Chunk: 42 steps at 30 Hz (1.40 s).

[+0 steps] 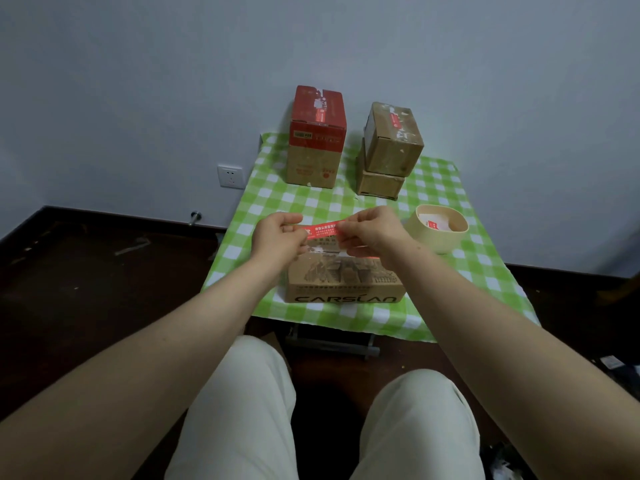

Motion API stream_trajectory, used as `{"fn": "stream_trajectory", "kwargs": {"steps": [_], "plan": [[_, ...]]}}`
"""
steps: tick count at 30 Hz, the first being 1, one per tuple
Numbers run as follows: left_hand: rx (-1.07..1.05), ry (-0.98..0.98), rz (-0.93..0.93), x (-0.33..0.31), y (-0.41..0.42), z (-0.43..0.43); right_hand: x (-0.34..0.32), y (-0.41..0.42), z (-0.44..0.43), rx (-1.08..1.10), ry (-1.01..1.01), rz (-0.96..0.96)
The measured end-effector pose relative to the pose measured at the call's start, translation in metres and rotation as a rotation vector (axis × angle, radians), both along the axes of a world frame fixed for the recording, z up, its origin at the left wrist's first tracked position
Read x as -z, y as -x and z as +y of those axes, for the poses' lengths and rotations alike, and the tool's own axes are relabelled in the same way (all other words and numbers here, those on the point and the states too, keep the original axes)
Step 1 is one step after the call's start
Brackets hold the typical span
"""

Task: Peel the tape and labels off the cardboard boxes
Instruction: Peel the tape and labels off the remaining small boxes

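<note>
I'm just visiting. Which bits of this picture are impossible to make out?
- Head view: print on the red tape strip is too small to read.
- Head view: the left hand and right hand cover the CARSLAN box top, so whether the strip is attached there cannot be told.
- Head view: the bowl rim hides most of its contents.

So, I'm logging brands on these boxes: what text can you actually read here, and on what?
"CARSLAN": front of the near box.
Tape, pinched between left hand and right hand: white print on red, too blurred to read.
Red box: yellow tag and other print, too small to read.
Top brown box: red label, unreadable.
Scrap in bowl: unreadable.
</note>
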State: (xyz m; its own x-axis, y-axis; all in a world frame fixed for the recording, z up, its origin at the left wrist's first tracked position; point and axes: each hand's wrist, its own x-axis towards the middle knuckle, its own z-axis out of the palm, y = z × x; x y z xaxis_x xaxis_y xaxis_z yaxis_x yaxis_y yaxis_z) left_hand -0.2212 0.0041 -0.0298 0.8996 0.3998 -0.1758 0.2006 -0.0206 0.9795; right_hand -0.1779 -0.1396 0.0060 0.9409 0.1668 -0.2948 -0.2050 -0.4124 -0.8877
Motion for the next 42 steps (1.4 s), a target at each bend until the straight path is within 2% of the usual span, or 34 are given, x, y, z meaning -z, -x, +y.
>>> {"fn": "stream_trajectory", "kwargs": {"steps": [4, 9, 16, 28, 42], "plan": [[-0.015, 0.113, 0.037, -0.002, -0.004, 0.011, 0.011, -0.006, 0.006, 0.088, 0.020, 0.007], [-0.052, 0.110, 0.105, 0.003, -0.006, 0.019, 0.015, -0.001, 0.014, 0.123, -0.087, 0.077], [-0.070, 0.105, 0.193, 0.013, -0.005, 0.022, 0.020, -0.001, 0.014, 0.109, -0.036, 0.128], [-0.055, -0.113, 0.219, 0.015, -0.014, 0.025, 0.021, -0.009, 0.013, 0.075, 0.088, 0.166], [0.029, -0.254, 0.290, 0.010, -0.023, 0.021, 0.025, -0.015, 0.013, -0.013, 0.312, 0.067]]}}
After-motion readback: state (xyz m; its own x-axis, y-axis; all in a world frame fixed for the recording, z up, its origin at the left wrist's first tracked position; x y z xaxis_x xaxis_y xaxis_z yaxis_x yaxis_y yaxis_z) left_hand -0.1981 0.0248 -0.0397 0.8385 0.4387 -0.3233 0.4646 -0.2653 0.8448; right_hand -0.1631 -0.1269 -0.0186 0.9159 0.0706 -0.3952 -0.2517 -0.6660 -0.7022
